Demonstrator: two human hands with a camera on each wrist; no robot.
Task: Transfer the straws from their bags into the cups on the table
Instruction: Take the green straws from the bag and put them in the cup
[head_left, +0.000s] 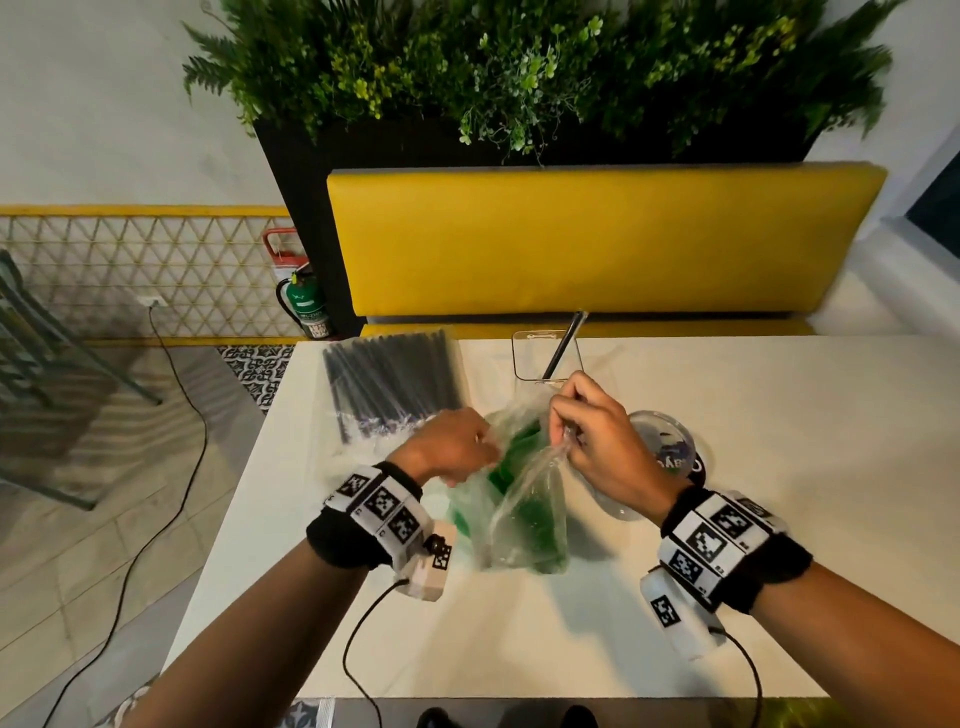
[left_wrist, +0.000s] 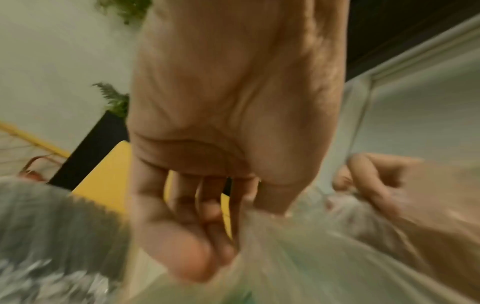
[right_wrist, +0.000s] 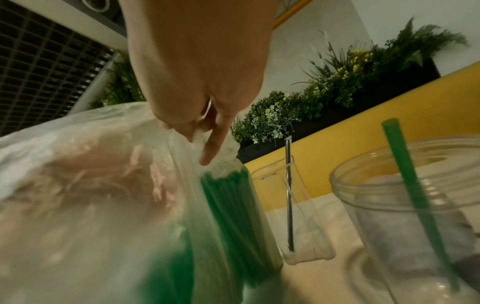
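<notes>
A clear plastic bag of green straws (head_left: 524, 512) stands upright at the middle of the white table (head_left: 727, 597). My left hand (head_left: 457, 447) grips the left side of its mouth (left_wrist: 259, 236). My right hand (head_left: 576, 421) pinches the right side of the bag (right_wrist: 221, 148), above the green straws (right_wrist: 228, 205). A second bag with black straws (head_left: 387, 382) lies at the far left. A square clear cup (head_left: 545, 358) holds one dark straw (right_wrist: 288, 195). A round clear cup (right_wrist: 405, 216), to the right, holds one green straw (right_wrist: 413, 191).
A yellow bench (head_left: 597, 244) backs the table's far edge, with a black planter of greenery (head_left: 519, 67) behind it. A fire extinguisher (head_left: 304, 301) stands on the floor at the left. Cables run from both wrist cameras over the near edge.
</notes>
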